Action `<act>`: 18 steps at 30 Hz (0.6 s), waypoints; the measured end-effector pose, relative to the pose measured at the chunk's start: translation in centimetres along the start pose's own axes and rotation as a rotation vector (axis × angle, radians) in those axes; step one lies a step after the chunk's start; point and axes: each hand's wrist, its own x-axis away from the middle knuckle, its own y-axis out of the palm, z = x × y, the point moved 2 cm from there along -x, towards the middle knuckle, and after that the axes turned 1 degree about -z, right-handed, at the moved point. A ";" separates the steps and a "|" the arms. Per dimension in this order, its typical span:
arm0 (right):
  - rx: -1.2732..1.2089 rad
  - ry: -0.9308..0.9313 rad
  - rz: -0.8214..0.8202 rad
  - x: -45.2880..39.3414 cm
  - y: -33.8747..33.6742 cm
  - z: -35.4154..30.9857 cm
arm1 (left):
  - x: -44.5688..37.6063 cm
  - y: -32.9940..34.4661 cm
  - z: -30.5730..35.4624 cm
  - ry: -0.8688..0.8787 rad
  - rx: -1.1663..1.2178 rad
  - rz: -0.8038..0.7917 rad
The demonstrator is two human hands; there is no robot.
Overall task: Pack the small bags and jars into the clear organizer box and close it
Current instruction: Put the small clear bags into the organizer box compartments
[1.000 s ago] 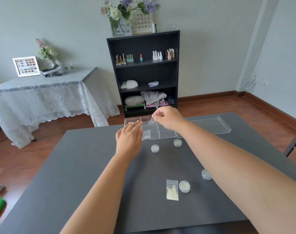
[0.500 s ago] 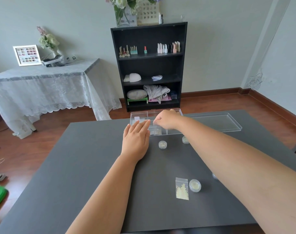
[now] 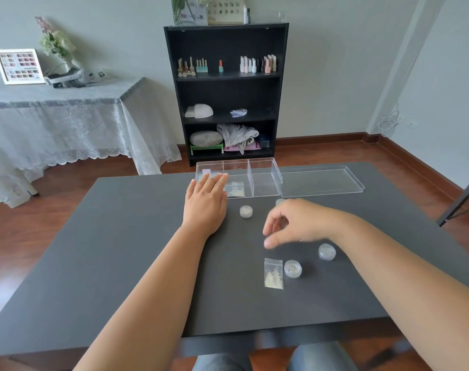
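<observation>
Packing is partly done: the clear box (image 3: 238, 178) stands open at the far edge of the table (image 3: 121, 250), with one small bag (image 3: 234, 189) lying in its middle compartment and a pale item in the left one that is too small to identify; the right compartment looks empty. Its lid (image 3: 321, 180) lies flat just beside it, toward the far right corner, so closing remains. Still outside: a flat plastic bag (image 3: 273, 273) of pale grains, and four round clear jars, one (image 3: 292, 268) just beside that bag, one (image 3: 327, 251) nearer the right edge, one (image 3: 246, 211) near the box, one (image 3: 280, 202) partly hidden. The left hand (image 3: 205, 202) lies flat, fingers together, fingertips at the box's front wall. The right hand (image 3: 300, 223) hovers above the table, fingers loosely curled, holding nothing
</observation>
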 end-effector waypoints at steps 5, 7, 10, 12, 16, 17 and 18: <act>0.116 0.041 -0.037 1.0 1.6 -0.1 | 0.1 -0.1 0.1 -0.002 -0.002 -0.003; 0.119 0.038 -0.036 1.1 1.8 -0.2 | 0.1 -0.1 0.1 0.000 -0.010 -0.010; 0.103 0.022 -0.046 1.0 2.0 -0.6 | 0.0 -0.1 0.1 -0.001 -0.014 -0.017; 0.076 0.025 -0.059 0.8 2.1 -0.6 | 0.0 -0.1 0.1 -0.002 -0.013 -0.018; 0.024 0.016 -0.095 0.2 2.5 -0.2 | 0.1 0.0 0.1 -0.001 -0.007 -0.013; 0.006 0.012 -0.094 0.1 2.5 -0.1 | 0.1 0.0 0.0 -0.001 -0.008 -0.014; -0.015 0.009 -0.087 -0.1 2.4 0.1 | 0.0 0.0 0.0 -0.002 -0.010 -0.014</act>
